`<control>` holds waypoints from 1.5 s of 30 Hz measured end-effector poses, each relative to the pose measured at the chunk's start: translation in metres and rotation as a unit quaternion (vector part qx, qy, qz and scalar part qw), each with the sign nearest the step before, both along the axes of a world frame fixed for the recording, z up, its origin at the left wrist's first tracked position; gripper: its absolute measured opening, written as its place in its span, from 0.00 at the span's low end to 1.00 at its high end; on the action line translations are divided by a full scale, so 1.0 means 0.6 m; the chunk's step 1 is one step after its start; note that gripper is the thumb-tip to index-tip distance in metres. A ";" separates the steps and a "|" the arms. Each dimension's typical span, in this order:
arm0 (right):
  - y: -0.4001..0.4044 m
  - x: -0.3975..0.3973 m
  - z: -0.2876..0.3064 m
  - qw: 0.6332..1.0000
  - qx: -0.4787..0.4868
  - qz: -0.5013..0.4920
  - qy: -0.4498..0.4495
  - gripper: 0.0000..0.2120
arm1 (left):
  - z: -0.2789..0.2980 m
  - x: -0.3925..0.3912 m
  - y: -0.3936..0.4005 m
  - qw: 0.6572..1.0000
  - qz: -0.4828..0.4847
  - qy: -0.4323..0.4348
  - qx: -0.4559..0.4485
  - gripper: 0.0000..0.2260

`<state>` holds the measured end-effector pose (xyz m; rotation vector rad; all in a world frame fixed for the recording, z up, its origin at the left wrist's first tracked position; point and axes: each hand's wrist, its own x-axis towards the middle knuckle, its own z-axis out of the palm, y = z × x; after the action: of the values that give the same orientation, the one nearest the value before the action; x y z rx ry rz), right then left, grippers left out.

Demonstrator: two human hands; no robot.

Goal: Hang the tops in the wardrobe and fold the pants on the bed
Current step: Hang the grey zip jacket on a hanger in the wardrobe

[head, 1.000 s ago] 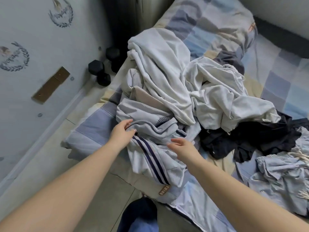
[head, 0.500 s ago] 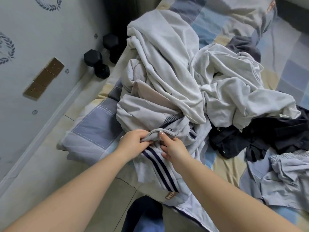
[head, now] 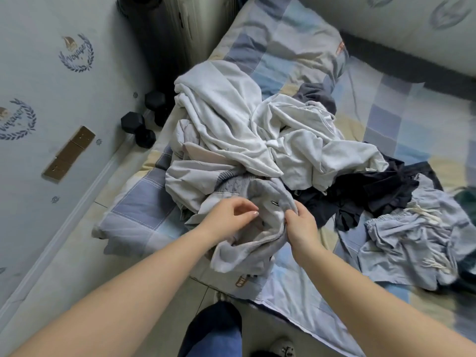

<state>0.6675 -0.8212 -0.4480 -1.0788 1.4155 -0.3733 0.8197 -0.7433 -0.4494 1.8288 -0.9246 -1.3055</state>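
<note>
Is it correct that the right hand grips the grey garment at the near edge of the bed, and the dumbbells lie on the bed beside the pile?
Not quite. The head view shows the right hand gripping the grey garment at the bed's near edge, but the dumbbells lie on the floor beside the bed, not on it.

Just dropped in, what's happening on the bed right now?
A person stands at the bed sorting a heap of clothes. The right hand grips the edge of a grey garment at the front of the pile; the left hand hovers over it, fingers loosely curled. Nothing looks folded or hung yet.
</note>
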 end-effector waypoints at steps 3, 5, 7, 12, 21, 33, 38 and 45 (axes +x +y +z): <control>-0.012 -0.065 0.052 0.999 -0.022 0.025 -0.003 0.21 | 0.023 -0.020 -0.015 0.994 0.063 -0.086 -0.015 0.14; -0.015 -0.107 0.087 0.999 -0.036 0.026 -0.022 0.22 | 0.032 -0.044 -0.022 0.991 0.054 -0.120 0.005 0.24; -0.016 -0.146 0.121 0.998 -0.039 0.017 -0.055 0.23 | 0.044 -0.081 -0.025 0.991 0.023 -0.129 0.027 0.31; -0.005 -0.239 0.211 0.989 -0.065 0.037 -0.125 0.21 | 0.097 -0.185 -0.035 0.989 0.029 -0.133 -0.061 0.15; -0.022 -0.386 0.425 0.968 -0.188 0.085 -0.142 0.17 | 0.340 -0.306 -0.086 0.966 -0.099 -0.067 -0.229 0.15; -0.023 -0.591 0.711 0.908 -0.405 -0.004 -0.103 0.09 | 0.637 -0.465 -0.128 0.884 -0.358 -0.004 -0.302 0.14; 0.034 -0.678 0.756 0.881 -0.468 -0.069 -0.006 0.04 | 0.697 -0.506 -0.123 0.808 -0.439 0.059 -0.387 0.33; 0.160 -0.743 0.817 0.827 -0.513 -0.198 0.116 0.06 | 0.765 -0.575 -0.096 0.642 -0.597 -0.030 -0.479 0.30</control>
<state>0.2219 -0.7249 0.0424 -1.7086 1.6791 -1.4708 0.4747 -0.8010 0.0095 0.2407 -2.4567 -0.9235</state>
